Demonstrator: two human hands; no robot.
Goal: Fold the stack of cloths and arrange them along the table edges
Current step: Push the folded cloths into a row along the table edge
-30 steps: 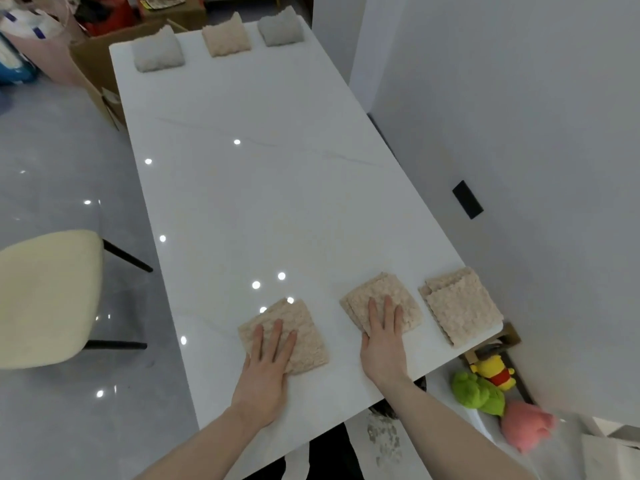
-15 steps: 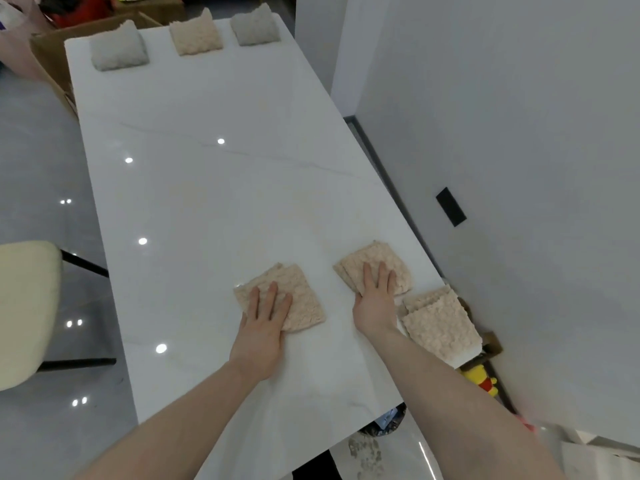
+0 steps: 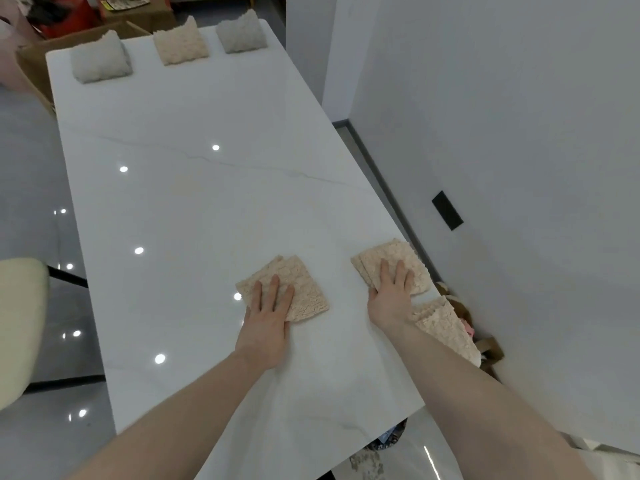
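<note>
Risk: right cloth (image 3: 398, 263) at right table edge (image 3: 388, 216) may slide off; left hand (image 3: 268, 317), right hand (image 3: 389, 299) flat, open, pressing cloths, gripping nothing.

My table (image 3: 207, 209) is shiny white with thin grey lines like marble, and little bright spots of light shine on it. The cloth under my left hand (image 3: 266, 320) is a bumpy beige cloth (image 3: 304, 292). The cloth under my right hand (image 3: 389, 299) is beige and bumpy too (image 3: 391, 258). Another beige one (image 3: 446, 327) sits at the table edge. Far away I see a pale grey cloth (image 3: 100, 60), a beige cloth (image 3: 180, 45) and another grey cloth (image 3: 240, 34). The wall (image 3: 502, 116) is white with a small black rectangle (image 3: 447, 210). The floor (image 3: 27, 174) is shiny grey. The chair seat (image 3: 17, 323) is cream.
</note>
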